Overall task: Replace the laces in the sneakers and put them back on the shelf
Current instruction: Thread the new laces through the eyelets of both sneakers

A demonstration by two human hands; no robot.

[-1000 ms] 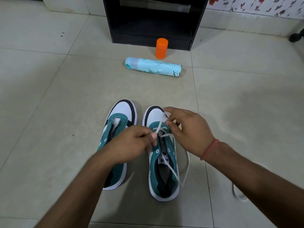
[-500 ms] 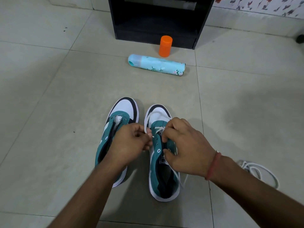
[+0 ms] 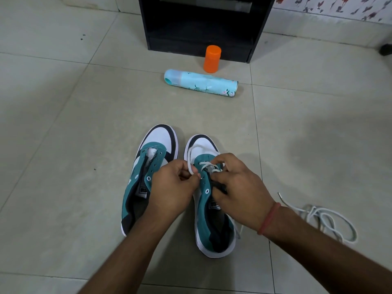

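- The right sneaker stands on the tiled floor, toe pointing away from the person, just beside the left sneaker.
- A white lace crosses only the eyelets nearest the toe of the right sneaker; a loop of it lies over the white toe cap. The eyelets further back show bare.
- The left sneaker carries no lace; its eyelets are all open and its tongue is exposed.
- A second white lace, loose, lies coiled on the floor to the right of the pair, apart from both shoes.
- Judgement on progress: early stage. Lacing of the right sneaker has only begun, the left is not started, and neither shoe is back on the black shelf standing further off.
- The left hand is curled, thumb and forefinger pinching a run of the lace at the inner edge of the right sneaker.
- The right hand is curled over the laced area, fingertips at the lace and the tongue; it appears to grip the lace, though the exact hold is hidden by the fingers.
- An orange cap stands in front of the shelf, and a pale blue spray can lies on its side just before it.
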